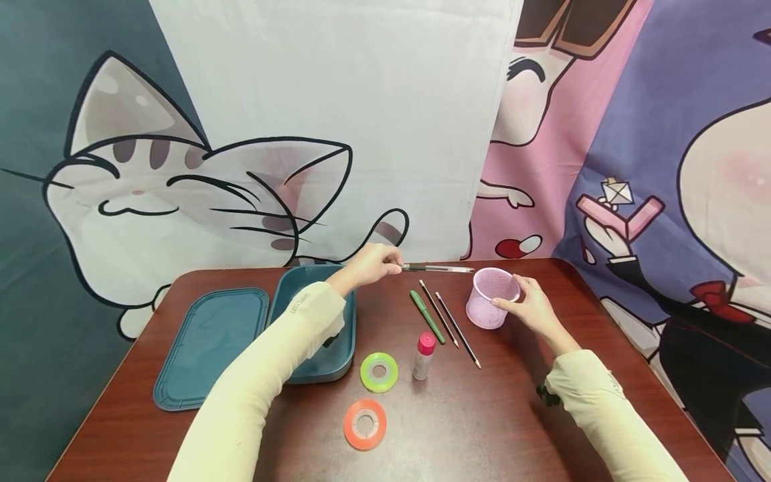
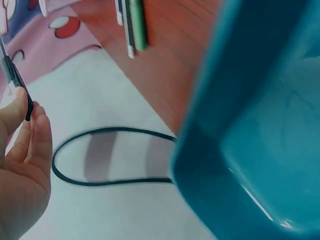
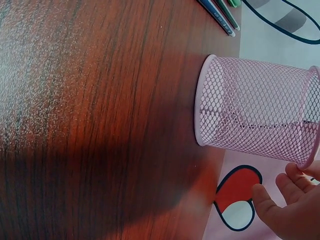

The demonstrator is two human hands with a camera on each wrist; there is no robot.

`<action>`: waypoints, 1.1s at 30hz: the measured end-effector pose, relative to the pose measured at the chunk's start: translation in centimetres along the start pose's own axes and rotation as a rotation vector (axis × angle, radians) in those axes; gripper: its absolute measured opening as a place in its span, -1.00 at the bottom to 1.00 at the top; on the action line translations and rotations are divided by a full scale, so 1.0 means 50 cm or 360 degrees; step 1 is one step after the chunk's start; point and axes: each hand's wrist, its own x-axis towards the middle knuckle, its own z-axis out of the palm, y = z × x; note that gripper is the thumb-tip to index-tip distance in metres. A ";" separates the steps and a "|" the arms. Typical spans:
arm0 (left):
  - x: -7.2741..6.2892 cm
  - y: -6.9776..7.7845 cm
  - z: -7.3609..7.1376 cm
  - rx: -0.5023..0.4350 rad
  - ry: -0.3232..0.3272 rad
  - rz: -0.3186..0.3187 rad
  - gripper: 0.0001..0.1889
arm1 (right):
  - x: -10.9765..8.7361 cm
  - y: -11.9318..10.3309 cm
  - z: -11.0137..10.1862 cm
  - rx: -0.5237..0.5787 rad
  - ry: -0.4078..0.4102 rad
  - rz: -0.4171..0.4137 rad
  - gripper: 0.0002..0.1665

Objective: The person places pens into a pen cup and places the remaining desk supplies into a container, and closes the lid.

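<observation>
My left hand pinches a clear-barrelled pen by its black end, between thumb and fingertips. The pen lies level in the air near the table's back edge, pointing toward a pink mesh pen holder. That holder stands upright on the table, and my right hand grips its rim from the right side. In the right wrist view the fingertips touch the rim. Between the hands lie a green pen and two pencils, one light and one dark.
A blue plastic box stands under my left forearm, its lid flat to the left. Toward the front are a green tape roll, an orange tape roll and an upright glue stick. A printed curtain hangs behind the table.
</observation>
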 end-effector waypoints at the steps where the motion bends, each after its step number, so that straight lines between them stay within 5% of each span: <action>1: 0.005 0.009 0.003 0.0014 0.0006 -0.0001 -0.93 | 0.000 0.001 0.000 0.0001 -0.0002 0.0002 -0.01; 16: 0.066 0.105 0.048 0.0099 0.0105 -0.0001 -0.87 | 0.001 0.006 0.006 0.0017 0.0014 -0.0012 0.00; 33: 0.111 0.160 0.107 0.0093 0.0177 -0.0013 -0.84 | 0.000 0.001 -0.001 0.0016 0.0003 0.0007 -0.02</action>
